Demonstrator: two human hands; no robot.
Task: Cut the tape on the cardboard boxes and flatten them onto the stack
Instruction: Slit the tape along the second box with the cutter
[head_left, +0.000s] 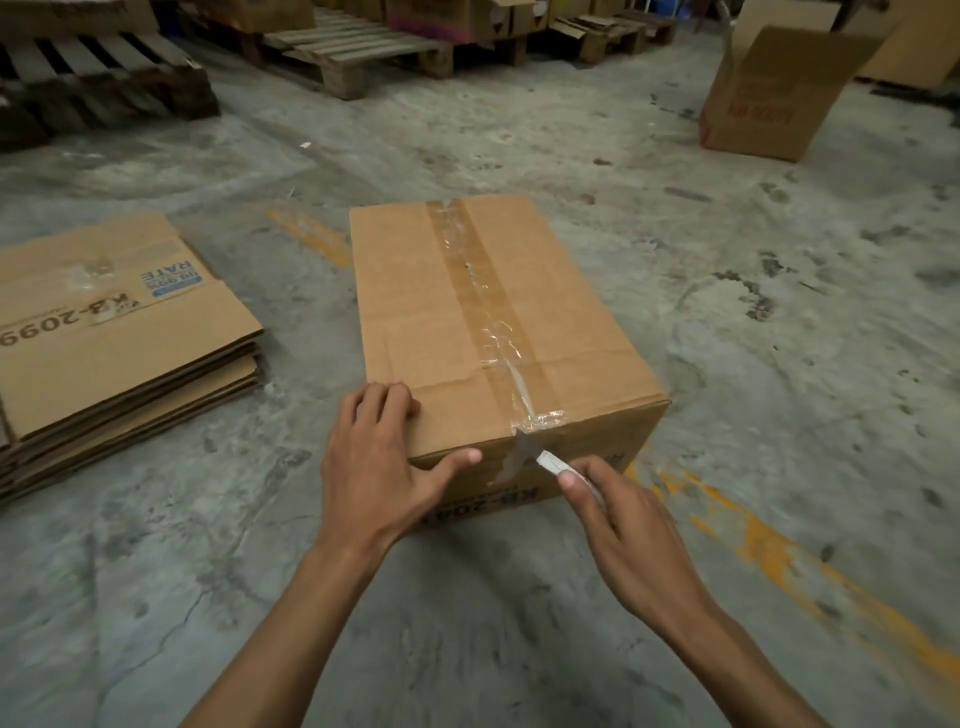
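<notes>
Knife at the near edge of the taped box, tape cut just starting.

Your left hand braces the box's near left corner, fingers laid flat on top, thumb stretched along the front face; right hand pinches the knife, blade tip in the tape where it wraps over the near top edge. Run the blade shallow along the centre seam, away from you, and keep your left thumb off the cut line. Box sits on the concrete floor, flaps sealed, contents hidden. Flattened stack lies to its left. An opened box stands far right; can't tell what's inside.
</notes>
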